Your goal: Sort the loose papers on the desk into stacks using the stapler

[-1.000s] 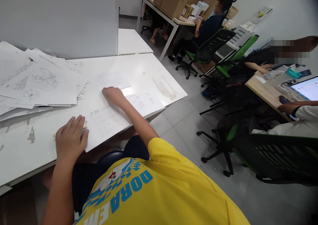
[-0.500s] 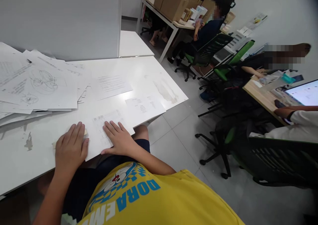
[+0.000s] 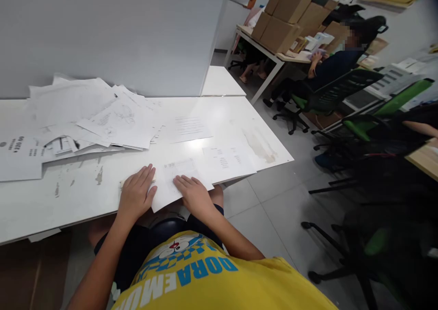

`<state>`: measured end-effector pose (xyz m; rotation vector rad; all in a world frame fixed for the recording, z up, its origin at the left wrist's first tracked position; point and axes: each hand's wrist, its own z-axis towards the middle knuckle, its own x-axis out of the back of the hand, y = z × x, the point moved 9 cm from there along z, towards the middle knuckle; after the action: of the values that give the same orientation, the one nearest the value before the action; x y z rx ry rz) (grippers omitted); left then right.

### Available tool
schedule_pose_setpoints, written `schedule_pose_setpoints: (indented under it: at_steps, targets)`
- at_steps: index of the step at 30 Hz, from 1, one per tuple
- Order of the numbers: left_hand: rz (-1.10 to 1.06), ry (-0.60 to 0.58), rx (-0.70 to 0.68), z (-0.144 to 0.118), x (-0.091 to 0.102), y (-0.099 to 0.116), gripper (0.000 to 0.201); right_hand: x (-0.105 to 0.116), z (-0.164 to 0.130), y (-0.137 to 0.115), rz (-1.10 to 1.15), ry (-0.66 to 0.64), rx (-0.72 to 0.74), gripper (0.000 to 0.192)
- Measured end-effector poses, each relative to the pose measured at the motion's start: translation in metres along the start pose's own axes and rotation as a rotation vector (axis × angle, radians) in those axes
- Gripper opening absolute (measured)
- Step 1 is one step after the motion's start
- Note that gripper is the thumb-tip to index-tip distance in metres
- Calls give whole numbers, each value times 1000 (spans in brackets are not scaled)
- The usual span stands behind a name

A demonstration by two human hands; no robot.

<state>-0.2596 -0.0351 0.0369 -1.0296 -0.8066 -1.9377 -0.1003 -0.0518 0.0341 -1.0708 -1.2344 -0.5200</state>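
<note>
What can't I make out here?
In the head view:
Printed sheet under the right hand: text too fine, partly covered by it.
Pale object: mostly hidden beneath the left hand, shape unclear.
Paper pile: lower pages covered by upper ones.
Wooden desk at right: cut off by the picture's edge.

White table [image 3: 78, 209], light-topped, carrying:
- Printed sheet [image 3: 166, 191], under the right hand [image 3: 195, 196].
- Small pale item [image 3: 121, 184], mostly hidden beneath the left hand [image 3: 137, 191].
- Text sheet [image 3: 191, 128], beyond the right hand.
- Second printed sheet [image 3: 227, 160], right of the same hand.
- Brownish stain [image 3: 258, 148], farther right.
- Heap of loose papers [image 3: 73, 102], beyond and left of the left hand.
- Dark smudges [image 3: 99, 175], left of that hand.
</note>
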Motion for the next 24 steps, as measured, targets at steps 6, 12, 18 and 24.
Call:
schedule_pose_setpoints:
  at_steps: [6, 12, 18, 24]
  targets:
    - [-31, 33, -10, -6, 8, -1, 52, 119, -17, 63, 62, 704, -221, 73]
    - [-78, 11, 45, -4, 5, -2, 50, 135, 141, -24, 15, 651, 131, 67]
    - [-80, 52, 107, -8, 11, -9, 43, 64, 277, -129, 9, 273, 397, 41]
    - [-79, 58, 96, -10, 13, -14, 43, 60, 239, -110, 2, 240, 514, 57]
